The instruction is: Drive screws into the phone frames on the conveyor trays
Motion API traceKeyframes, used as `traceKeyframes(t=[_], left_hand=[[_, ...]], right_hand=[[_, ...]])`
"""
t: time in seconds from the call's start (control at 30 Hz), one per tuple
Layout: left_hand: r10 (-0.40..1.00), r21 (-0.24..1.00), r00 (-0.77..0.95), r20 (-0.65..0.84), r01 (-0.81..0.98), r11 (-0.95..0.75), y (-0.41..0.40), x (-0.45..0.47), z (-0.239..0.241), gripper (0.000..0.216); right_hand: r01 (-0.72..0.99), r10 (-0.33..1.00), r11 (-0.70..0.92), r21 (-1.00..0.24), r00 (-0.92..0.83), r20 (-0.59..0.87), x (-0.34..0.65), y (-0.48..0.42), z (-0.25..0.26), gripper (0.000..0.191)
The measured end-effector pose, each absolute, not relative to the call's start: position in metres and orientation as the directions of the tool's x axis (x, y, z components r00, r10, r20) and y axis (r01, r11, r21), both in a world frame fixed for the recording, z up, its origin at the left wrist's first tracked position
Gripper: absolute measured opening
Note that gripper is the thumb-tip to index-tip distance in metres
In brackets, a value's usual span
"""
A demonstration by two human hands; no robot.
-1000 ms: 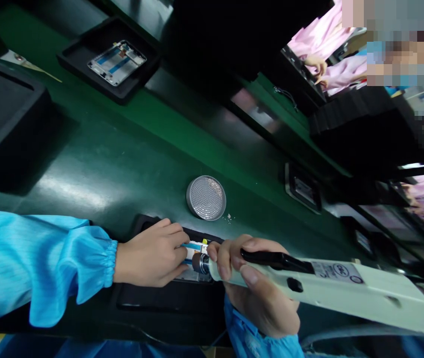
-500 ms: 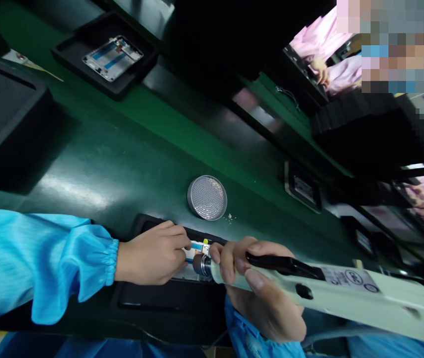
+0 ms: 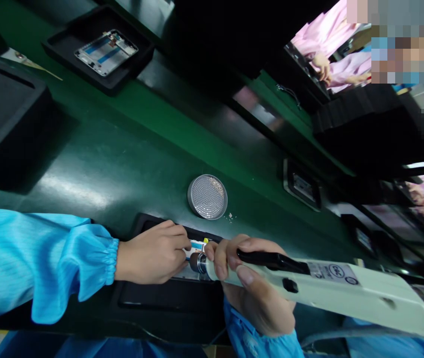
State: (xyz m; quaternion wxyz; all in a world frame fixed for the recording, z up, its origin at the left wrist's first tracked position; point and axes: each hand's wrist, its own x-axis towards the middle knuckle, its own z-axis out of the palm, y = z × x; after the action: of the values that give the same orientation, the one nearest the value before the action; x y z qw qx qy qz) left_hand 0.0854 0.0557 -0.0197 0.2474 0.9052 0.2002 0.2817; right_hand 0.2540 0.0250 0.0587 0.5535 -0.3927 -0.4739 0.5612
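It's an electronics factory, a phone assembly line, and I'm right at the long green-topped workbench [image 3: 140, 129]! Take the round dimpled dish [image 3: 207, 197] with its tiny loose parts: nearer me than that dish, a phone frame [image 3: 197, 245] lies in a black tray [image 3: 148, 296], and my right hand [image 3: 252, 283] grips a pale green electric screwdriver [image 3: 334, 291]. Beyond the dish to its left, a second phone frame [image 3: 106, 55], innards bare! Far off to its right, co-workers in pink sleeves [image 3: 321, 32]; me, elastic-cuffed blue sleeves [image 3: 70, 263].
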Motion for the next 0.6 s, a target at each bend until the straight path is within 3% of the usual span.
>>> traceKeyframes(t=[0.6], left_hand=[[0.515,0.587,0.757,0.402,0.219,-0.78,0.0558,0.0833,-0.0184,0.016]], right_hand=[[-0.229,0.994,0.086,-0.97,-0.052,0.1,0.256,0.029,0.0595,0.022]])
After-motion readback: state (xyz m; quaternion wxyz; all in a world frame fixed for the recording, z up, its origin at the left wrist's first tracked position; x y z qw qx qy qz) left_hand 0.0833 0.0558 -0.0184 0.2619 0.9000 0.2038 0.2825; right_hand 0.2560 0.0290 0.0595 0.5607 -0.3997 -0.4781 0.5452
